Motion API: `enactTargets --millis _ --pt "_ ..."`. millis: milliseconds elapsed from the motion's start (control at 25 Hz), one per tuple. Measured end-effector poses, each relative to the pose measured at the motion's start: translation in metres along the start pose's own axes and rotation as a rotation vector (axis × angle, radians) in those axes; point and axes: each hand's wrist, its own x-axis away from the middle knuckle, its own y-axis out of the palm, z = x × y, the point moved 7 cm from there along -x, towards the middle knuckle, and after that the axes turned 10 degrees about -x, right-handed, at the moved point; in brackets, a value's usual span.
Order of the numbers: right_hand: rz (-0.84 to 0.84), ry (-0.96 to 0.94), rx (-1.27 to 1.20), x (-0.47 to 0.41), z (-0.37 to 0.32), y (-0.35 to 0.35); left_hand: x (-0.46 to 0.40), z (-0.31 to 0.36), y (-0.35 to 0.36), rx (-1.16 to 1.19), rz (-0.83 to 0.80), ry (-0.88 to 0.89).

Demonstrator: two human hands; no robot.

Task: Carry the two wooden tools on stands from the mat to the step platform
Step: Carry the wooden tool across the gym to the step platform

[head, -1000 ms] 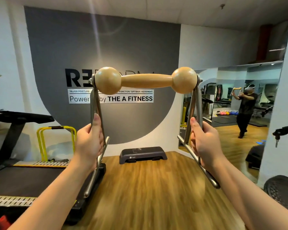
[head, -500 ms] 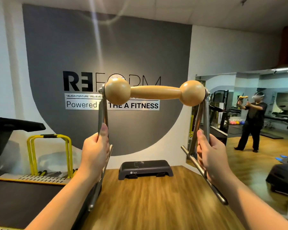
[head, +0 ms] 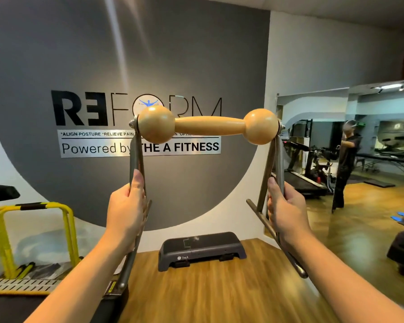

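Head view, one item in carriage: wooden tool (head: 208, 125), dumbbell-shaped, long axis level and running left to right, mounted atop a metal stand (head: 272, 180). Left hand (head: 126, 213) was clenched round the left upright; right hand (head: 287, 210) was clenched round the right upright. Tool was held aloft at chest height, clear of the floor. Step platform (head: 201, 249) lay straight ahead and below, on the wood floor (head: 219, 292) against the wall, roughly centred between the two hands, neither plainly nearer. Second tool and mat: not in view.
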Motion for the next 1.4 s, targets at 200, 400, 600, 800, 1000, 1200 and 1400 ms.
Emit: enactTargets --millis 200,400,600,800,1000,1200,1400 --pt "-0.052 -0.018 -0.015 -0.112 0.086 0.036 -0.101 -0.060 0.056 -0.051 0.062 -0.002" --pt "-0.056 -0.014 0.012 -0.233 0.165 0.075 -0.215 -0.118 0.113 -0.055 0.082 -0.059" --pt "-0.064 -0.014 0.061 -0.330 0.267 0.112 -0.314 -0.199 0.158 -0.084 0.091 -0.081" --pt "-0.043 0.004 0.094 -0.418 0.378 0.157 -0.420 -0.301 0.197 -0.092 0.081 -0.133" --pt "-0.018 0.021 0.123 -0.519 0.470 0.211 -0.548 -0.382 0.237 -0.084 0.052 -0.168" --pt "-0.012 0.033 0.090 -0.606 0.546 0.247 -0.648 -0.449 0.277 -0.053 -0.001 -0.187" --pt "-0.002 0.054 0.074 -0.690 0.635 0.265 -0.727 -0.520 0.331 -0.041 -0.026 -0.193"
